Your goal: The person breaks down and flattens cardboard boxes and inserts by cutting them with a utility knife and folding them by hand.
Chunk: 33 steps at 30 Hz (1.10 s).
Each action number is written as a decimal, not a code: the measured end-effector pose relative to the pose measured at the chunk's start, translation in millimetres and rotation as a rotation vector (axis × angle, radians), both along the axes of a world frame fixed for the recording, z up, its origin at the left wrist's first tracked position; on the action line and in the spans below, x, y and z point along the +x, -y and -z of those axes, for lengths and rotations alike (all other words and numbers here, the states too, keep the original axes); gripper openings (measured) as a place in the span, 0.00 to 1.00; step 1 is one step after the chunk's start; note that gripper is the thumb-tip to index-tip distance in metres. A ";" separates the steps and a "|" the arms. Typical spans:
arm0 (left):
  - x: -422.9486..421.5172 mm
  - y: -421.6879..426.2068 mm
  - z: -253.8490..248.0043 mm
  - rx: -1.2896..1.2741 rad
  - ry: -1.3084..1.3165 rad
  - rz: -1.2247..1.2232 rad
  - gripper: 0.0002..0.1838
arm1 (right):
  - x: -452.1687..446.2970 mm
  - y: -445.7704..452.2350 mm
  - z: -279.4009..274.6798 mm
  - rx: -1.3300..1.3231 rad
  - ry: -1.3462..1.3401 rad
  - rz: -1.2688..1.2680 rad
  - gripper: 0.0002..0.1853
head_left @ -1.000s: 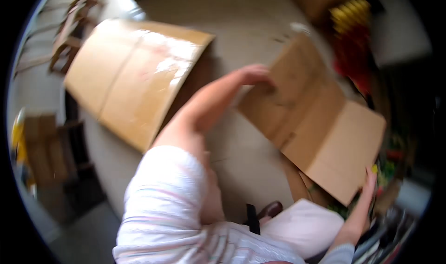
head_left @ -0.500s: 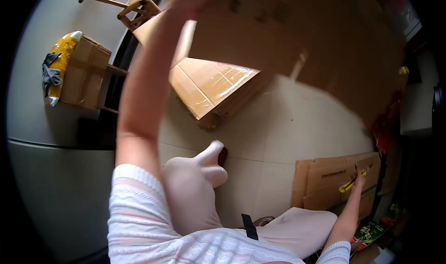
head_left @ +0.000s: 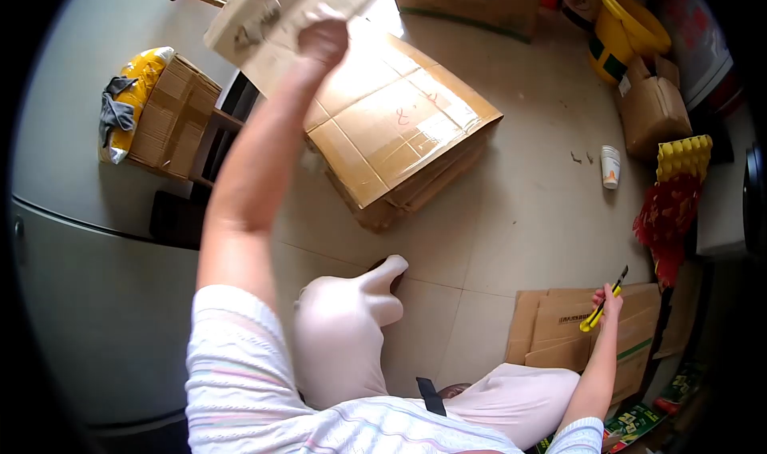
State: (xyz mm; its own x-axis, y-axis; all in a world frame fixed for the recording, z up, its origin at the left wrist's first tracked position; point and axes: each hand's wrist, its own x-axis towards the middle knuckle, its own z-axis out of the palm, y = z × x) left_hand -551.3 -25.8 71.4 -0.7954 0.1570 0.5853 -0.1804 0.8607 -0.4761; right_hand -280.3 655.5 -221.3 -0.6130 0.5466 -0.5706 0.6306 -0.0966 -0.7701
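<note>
My left hand (head_left: pixel 323 40) is raised at the upper left, closed on the edge of a cardboard sheet (head_left: pixel 260 24) that runs out past the top of the view and is partly blurred. Below it lies a stack of flattened cardboard (head_left: pixel 411 122), taped and with red marks on its top piece. At the lower right, my right hand (head_left: pixel 609 304) grips a yellow and black utility knife (head_left: pixel 592 320), its dark blade pointing up and away. Beneath that hand are more flattened cardboard pieces (head_left: pixel 551 326), leaning or lying beside my leg.
A cardboard box (head_left: pixel 172 122) with a yellow packet (head_left: pixel 137 78) stands at the left. Another box (head_left: pixel 471 2) is at the back. Along the right are a yellow bucket (head_left: pixel 627 30), a brown carton (head_left: pixel 653 106), paper cups (head_left: pixel 610 168) and a red bag (head_left: pixel 669 218).
The large cardboard sheet in my left hand has swung from the upper right to the upper left, uncovering the floor and bucket. My right hand keeps hold of the knife.
</note>
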 end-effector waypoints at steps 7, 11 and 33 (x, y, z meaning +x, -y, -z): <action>34.0 -110.9 173.0 0.529 0.671 -0.199 0.15 | 26.2 -27.3 -1.9 0.047 0.072 0.024 0.13; 40.7 -115.1 184.2 0.485 0.647 -0.108 0.13 | 32.4 -22.5 -6.5 0.052 0.081 0.007 0.13; 102.4 -106.4 247.9 -0.023 0.898 0.113 0.18 | -0.6 19.3 -5.0 0.084 0.151 -0.178 0.12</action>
